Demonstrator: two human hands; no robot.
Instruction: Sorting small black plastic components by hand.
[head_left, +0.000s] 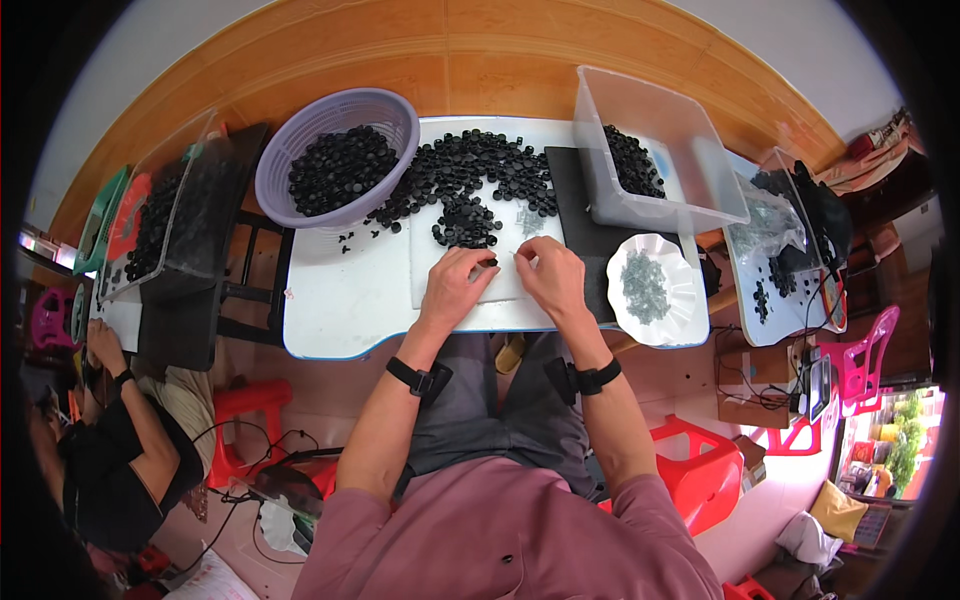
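Note:
My left hand (460, 288) is closed in a pinch at the near edge of a small heap of round black caps (465, 222), with one dark cap at its fingertips. Just to its right, my right hand (554, 282) pinches its thumb and forefinger together; whatever lies between them is too small to make out. The fingertips of the two hands are a short gap apart over a white board (428, 262). Beyond the caps' heap, more black caps (490, 160) spread across the table. A little pile of small clear pieces (529, 220) lies past my right hand.
A purple basket (268, 190) of black caps stands at the back left of the white table (335, 310). At right are a clear plastic bin (665, 214) and a scalloped white dish (690, 285) with clear pieces. A co-worker's hands (104, 346) show far left. Red stools (700, 475) stand nearby.

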